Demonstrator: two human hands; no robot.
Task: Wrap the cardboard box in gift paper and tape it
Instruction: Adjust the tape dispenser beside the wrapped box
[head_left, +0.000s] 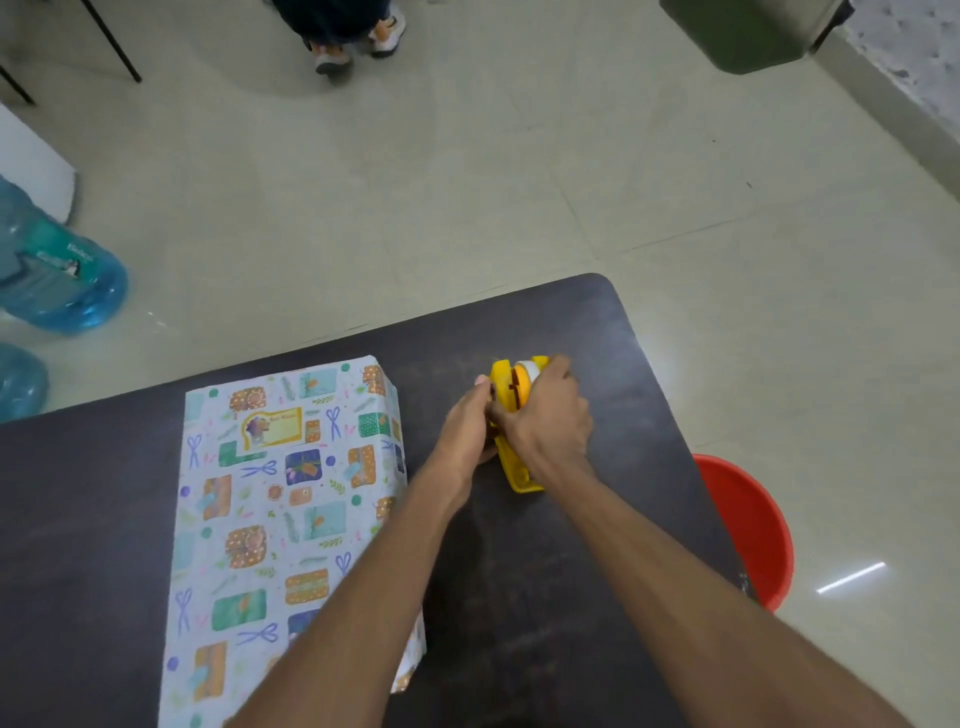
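The box (280, 499) lies lengthwise on the left half of the dark table (545, 571), covered in white gift paper printed with presents and scissors. To its right stands a yellow tape dispenser (511, 395) with a white roll. My right hand (545, 415) grips the dispenser from above, fingers curled over the roll. My left hand (465, 426) pinches at the dispenser's left side near its front; any tape strip between the fingers is too small to see. My left forearm crosses the box's near right corner.
A red bucket (748, 525) stands on the floor off the table's right edge. Blue water jugs (57, 275) sit at the left. A person's feet (358, 41) are at the top, a dark green bin (748, 31) at the top right.
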